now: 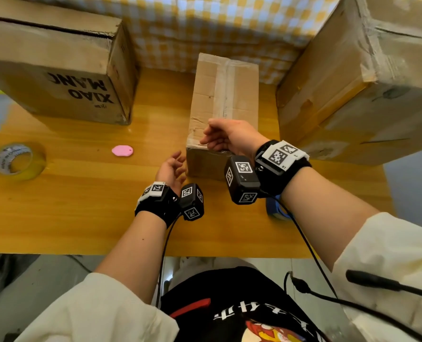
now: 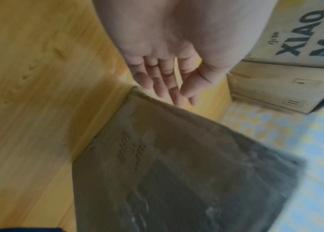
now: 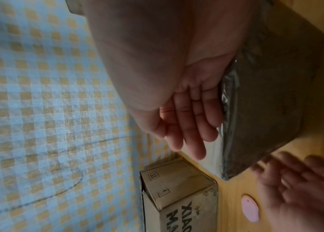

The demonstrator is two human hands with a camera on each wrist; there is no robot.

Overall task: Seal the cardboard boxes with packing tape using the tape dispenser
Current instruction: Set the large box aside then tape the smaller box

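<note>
Head view: right hand (image 1: 226, 137) sits w/ relaxed, loosely bent fingers over the near top edge of the small brown cardboard box w/ a clear tape strip down its lid (image 1: 223, 95); nothing held, contact w/ the lid can't be told. Left hand (image 1: 171, 169) is open, palm up, fingers spread, empty, just left of that box's near corner, apart from it. Far left of both hands lies a roll of clear packing tape (image 1: 17, 159) on the yellow wooden table (image 1: 81, 206); a small pink oval tag (image 1: 122, 151) lies btwn roll and left hand. Behind-left stands a large brown carton printed XIAO MANG (image 1: 57, 70); to the right of the right hand, a bigger worn taped carton (image 1: 368, 77).

Left wrist view: blurred. Fingers (image 2: 157, 78) straight, close together, fingertips above the small box's corner (image 2: 157, 157); printed carton (image 2: 295, 62) beyond.

Right wrist view: fingers (image 3: 192, 122) straight, alongside the box's taped edge (image 3: 266, 94). Left hand (image 3: 303, 188) blurred below, pink tag (image 3: 249, 208) beside it.
</note>
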